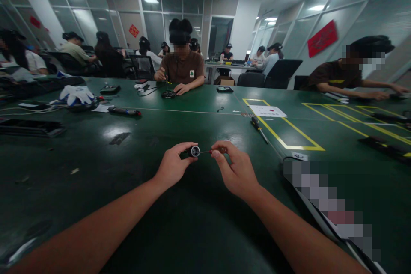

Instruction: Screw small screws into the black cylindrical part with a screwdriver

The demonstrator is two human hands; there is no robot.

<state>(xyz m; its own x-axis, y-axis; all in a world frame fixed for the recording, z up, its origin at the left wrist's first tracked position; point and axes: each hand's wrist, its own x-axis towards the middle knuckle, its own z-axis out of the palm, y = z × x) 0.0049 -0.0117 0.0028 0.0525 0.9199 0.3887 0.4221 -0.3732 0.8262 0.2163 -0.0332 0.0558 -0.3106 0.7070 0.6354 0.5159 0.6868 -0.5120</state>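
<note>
Between the thumb and fingers of my left hand point(173, 163) is a small black cylindrical part point(194, 151), its silver-rimmed round end turned toward my right side. My right hand point(236, 171) pinches a thin screwdriver point(211, 151) with a reddish handle, mostly hidden by the fingers. The slim metal shaft points left and its tip is at the silver rim; whether it goes inside I cannot tell. Both hands are above the green table point(144, 231). Beyond my right hand lies a larger black-and-yellow screwdriver point(258, 129).
White gloves point(76, 95) and cables lie at the left, near a dark pen-shaped tool point(124, 111) and a black tray point(30, 128). Yellow tape point(303, 148) and a paper sheet point(267, 111) mark the right. Across the table a person point(182, 64) handles a dark device point(168, 94).
</note>
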